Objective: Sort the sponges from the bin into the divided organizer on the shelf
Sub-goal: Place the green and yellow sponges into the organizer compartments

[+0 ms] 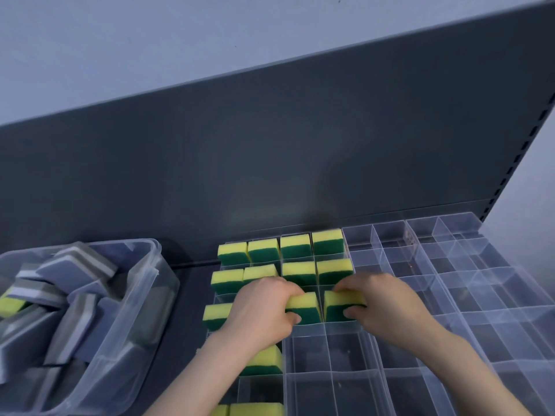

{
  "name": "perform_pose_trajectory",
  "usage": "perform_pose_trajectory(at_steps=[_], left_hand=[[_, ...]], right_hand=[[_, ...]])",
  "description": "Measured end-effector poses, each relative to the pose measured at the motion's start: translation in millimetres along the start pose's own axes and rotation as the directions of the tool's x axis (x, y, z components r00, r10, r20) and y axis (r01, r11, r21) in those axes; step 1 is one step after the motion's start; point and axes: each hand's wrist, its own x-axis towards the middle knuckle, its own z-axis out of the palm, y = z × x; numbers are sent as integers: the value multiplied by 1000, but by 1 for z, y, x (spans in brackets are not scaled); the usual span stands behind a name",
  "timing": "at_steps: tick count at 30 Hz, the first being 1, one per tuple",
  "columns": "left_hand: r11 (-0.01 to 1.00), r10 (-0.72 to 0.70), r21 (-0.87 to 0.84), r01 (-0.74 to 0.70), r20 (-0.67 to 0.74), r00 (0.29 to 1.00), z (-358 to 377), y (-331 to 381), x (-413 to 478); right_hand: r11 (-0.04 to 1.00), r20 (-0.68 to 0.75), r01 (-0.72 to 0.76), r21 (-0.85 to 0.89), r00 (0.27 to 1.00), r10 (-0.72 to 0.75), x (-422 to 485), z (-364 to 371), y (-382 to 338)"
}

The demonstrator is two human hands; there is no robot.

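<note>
Nearest, by the left corner of the divided organizer's (pixel 381 364) near edge, a few yellow-green sponges (pixel 261 360) already sit in cells.

One row further in, the left hand (pixel 264 310) curls fingers and thumb round the left sponge (pixel 304 309). The right hand (pixel 387 310) pinches the right sponge (pixel 338 304) in the same way. Both sponges stand part-sunk in adjoining cells, so I judge they are being seated. One more sponge (pixel 216 316) fills the cell at that row's left edge.

Beyond the hands, two rows of four run full to the organizer's far edge.

The left block is therefore largely filled. The cells just nearer than the hands and the whole right half (pixel 468 295) stand bare.

Towards the left end of the shelf (pixel 192 295), the clear bin (pixel 141 295) holds many grey sponges (pixel 75 270) and one yellow-green straggler (pixel 10 306). Most of the sorting seems still to be done.

Nothing blocks the open cells, though a sponge corner could catch on the thin dividers. Farthest back rises the dark back panel (pixel 270 160).
</note>
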Motion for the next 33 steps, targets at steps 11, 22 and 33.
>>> perform_pose_trajectory(at_steps=[11, 22, 33], left_hand=[[997, 42, 67, -44, 33, 999, 10, 2, 3], [995, 101, 18, -100, -95, 990, -7, -4, -5], [998, 24, 57, -14, -189, 982, -36, -61, -54]], right_hand=[[998, 42, 21, -57, 999, -19, 1, 10, 0], [1000, -56, -17, -16, 998, 16, -6, -6, -9], [997, -55, 76, 1, 996, -76, -6, -1, -77]])
